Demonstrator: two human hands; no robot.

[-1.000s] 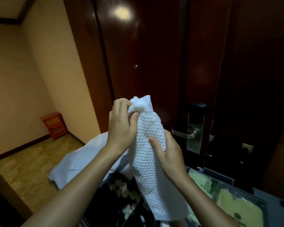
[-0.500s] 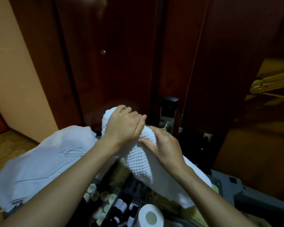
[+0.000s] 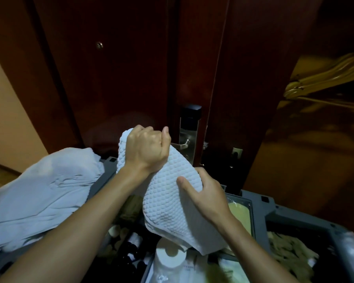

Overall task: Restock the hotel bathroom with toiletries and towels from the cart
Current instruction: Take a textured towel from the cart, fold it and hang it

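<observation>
I'm reading left grip [image 3: 147, 150] clenching the waffle towel [image 3: 168, 207] at its top, centre frame; right grip [image 3: 206, 195] clasping its side. Soft, light, floppy: I'm favouring bunched folds.

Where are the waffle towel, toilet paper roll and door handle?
waffle towel [image 3: 168, 201]: head view, on the textured cloth between the two hands.
toilet paper roll [image 3: 170, 256]: head view, on its top face beside the core.
door handle [image 3: 181, 144]: head view, on the metal lever.
</observation>
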